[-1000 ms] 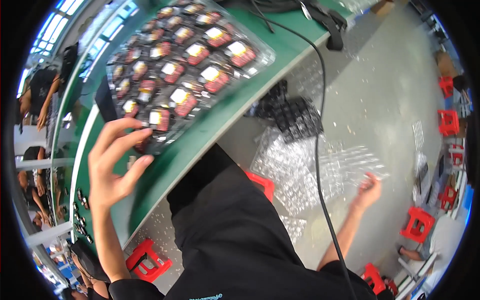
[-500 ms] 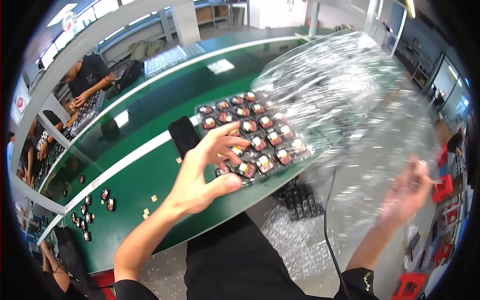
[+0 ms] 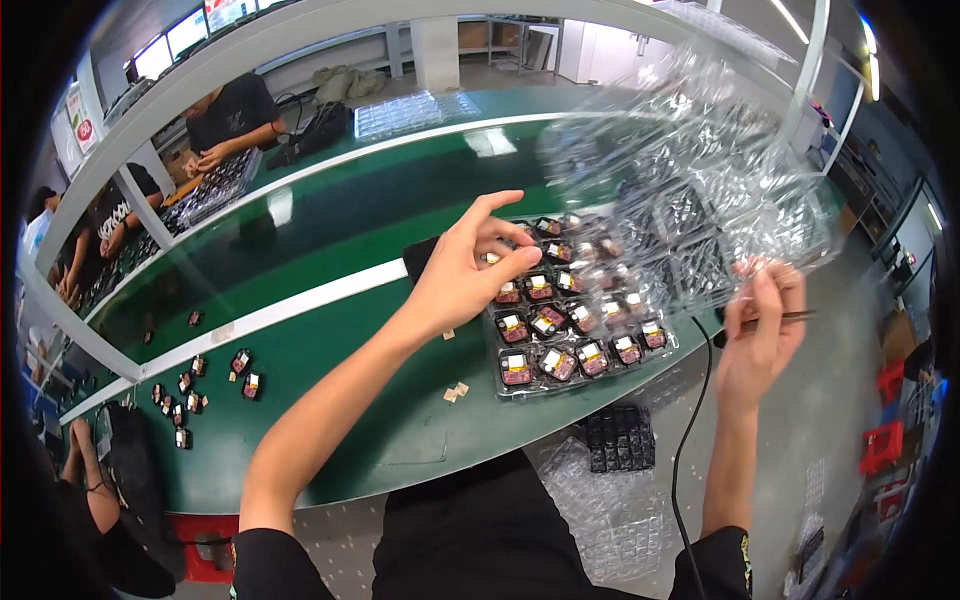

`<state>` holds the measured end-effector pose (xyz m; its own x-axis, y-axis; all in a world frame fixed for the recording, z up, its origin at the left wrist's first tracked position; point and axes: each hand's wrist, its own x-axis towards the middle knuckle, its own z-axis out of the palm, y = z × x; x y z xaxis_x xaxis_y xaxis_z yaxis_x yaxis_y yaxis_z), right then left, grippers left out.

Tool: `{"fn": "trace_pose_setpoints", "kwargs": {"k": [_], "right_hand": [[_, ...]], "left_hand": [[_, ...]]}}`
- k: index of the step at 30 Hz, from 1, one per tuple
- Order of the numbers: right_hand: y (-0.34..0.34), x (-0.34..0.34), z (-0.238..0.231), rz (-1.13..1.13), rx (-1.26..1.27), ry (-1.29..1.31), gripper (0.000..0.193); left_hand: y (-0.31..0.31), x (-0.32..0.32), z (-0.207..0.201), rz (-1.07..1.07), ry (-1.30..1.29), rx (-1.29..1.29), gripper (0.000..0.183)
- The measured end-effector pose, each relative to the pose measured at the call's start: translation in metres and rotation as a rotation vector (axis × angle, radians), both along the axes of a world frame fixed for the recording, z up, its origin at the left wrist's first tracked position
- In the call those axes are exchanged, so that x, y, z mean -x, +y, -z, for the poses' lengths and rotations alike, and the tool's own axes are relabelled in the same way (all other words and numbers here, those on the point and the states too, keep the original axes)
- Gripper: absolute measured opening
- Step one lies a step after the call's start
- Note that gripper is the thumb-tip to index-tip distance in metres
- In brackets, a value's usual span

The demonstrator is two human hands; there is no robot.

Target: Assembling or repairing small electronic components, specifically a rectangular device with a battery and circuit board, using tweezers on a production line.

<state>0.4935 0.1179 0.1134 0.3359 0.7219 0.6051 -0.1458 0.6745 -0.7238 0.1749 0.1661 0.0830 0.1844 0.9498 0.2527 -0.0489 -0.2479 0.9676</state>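
A clear plastic blister tray (image 3: 520,395) filled with rows of small black square parts (image 3: 557,362) lies on the green bench. My left hand (image 3: 462,268) is over its far left corner, thumb and fingers apart with nothing seen between them. In my right hand (image 3: 765,335), pinched at its near edge, is another clear plastic tray (image 3: 700,170), smeared by motion. It is raised and tilted over the right part of the filled tray. A thin dark rod (image 3: 795,316) pokes out from the same fingers; its kind cannot be made out.
Loose small parts (image 3: 185,400) and bits of tan paper (image 3: 456,392) lie on the bench (image 3: 350,455). A dark object (image 3: 418,258) sits beside the filled tray. A black cable (image 3: 690,440) hangs near my right arm. Plastic trays (image 3: 615,510) lie below. Co-workers (image 3: 235,115) sit across.
My right hand has brought the raised clear tray leftward, over part of the filled tray. My left hand stays open near the filled tray. The whole view has turned a little.
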Motion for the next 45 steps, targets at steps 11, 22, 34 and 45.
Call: {"fn": "trace_pose_setpoints", "kwargs": {"k": [11, 22, 34, 45], "right_hand": [[0.017, 0.047, 0.014, 0.01, -0.49, -1.477, 0.028], [0.012, 0.071, 0.042, -0.263, -0.261, -1.539, 0.031], [-0.019, 0.028, 0.022, -0.094, -0.007, -1.318, 0.036], [-0.199, -0.187, 0.257, 0.366, 1.285, -0.388, 0.051]], "left_hand": [[-0.038, 0.216, 0.058, -0.665, 1.1, -0.301, 0.039], [-0.119, 0.494, 0.117, -1.073, 1.397, 0.055, 0.025], [-0.112, 0.273, 0.048, -0.575, 1.024, -0.26, 0.037], [-0.143, 0.162, 0.059, 0.017, 0.891, -0.25, 0.064]]}}
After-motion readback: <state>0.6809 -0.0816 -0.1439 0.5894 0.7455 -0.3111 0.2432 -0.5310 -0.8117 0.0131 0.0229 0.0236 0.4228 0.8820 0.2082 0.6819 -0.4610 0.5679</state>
